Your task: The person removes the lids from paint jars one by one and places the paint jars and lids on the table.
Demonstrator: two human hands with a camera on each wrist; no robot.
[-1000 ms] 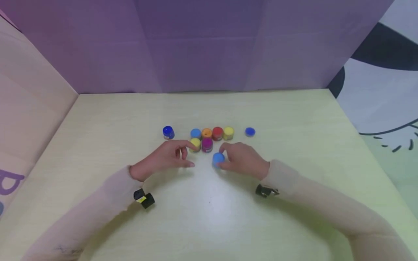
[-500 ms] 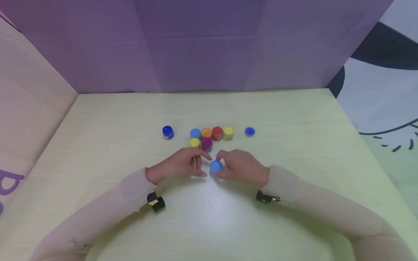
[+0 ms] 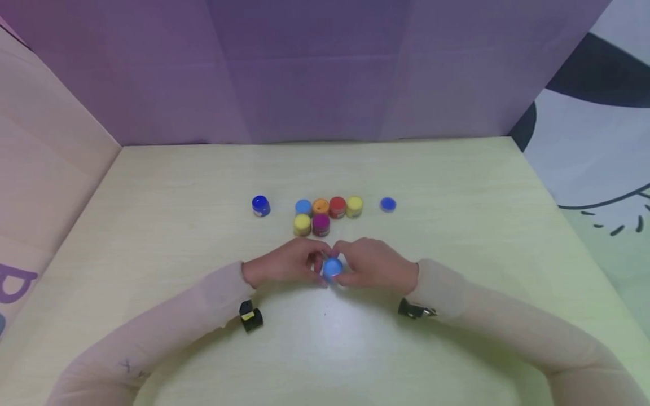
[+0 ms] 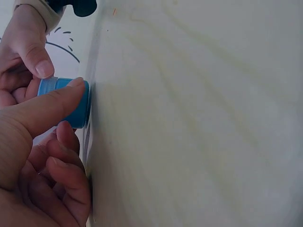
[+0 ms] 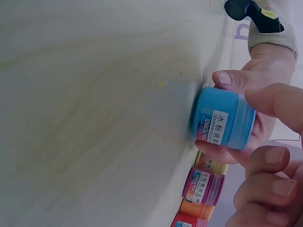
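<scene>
A light blue paint jar (image 3: 332,270) stands between both hands near the middle of the table. Its label (image 5: 213,126) faces the right wrist camera, and a translucent ribbed blue lid (image 5: 242,124) tops it. My left hand (image 3: 286,261) grips the jar's body, its thumb (image 4: 61,100) on the near side in the left wrist view. From the other side my right hand (image 3: 381,265) holds the jar at the lid, with thumb and index finger around the rim. In the head view the fingertips of both hands meet around the jar.
Behind the hands stand a yellow jar (image 3: 302,225) and a purple jar (image 3: 321,225). Light blue (image 3: 303,207), orange (image 3: 321,207), red (image 3: 337,208) and yellow jars (image 3: 355,207) form a row behind. A dark blue jar (image 3: 261,206) stands left, a flat blue lid (image 3: 388,204) right.
My right hand has drawn the light blue jar toward the body and slightly left. The left hand has come in from the left, away from the yellow jar, and taken hold of the blue jar.
</scene>
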